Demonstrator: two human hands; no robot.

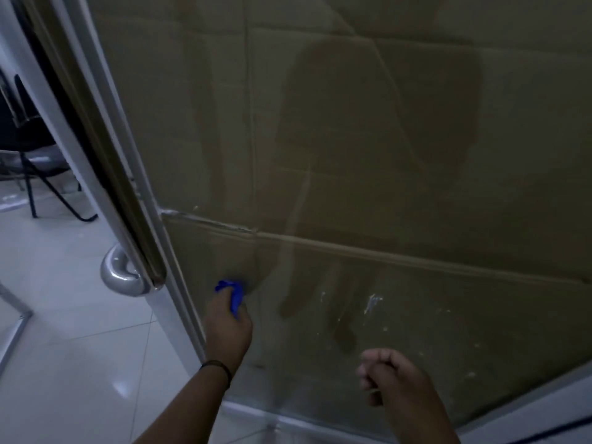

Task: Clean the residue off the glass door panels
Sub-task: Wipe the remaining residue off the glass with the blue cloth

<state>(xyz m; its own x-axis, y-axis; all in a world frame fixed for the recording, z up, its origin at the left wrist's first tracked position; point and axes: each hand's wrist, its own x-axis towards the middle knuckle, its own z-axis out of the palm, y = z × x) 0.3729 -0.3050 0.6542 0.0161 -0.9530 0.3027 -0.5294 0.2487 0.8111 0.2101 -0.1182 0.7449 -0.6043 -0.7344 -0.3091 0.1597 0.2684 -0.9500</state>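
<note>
1. The glass door panel [368, 155] filled the right of the view, white residue specks [373, 302] low on it.
2. The left hand [226, 328] gripped a blue cloth [232, 291] against the glass near the door frame [179, 283].
3. The right hand [394, 379] hovered close by, fingers curled, holding nothing visible.
4. A metal handle [123, 272] stood left.
</note>
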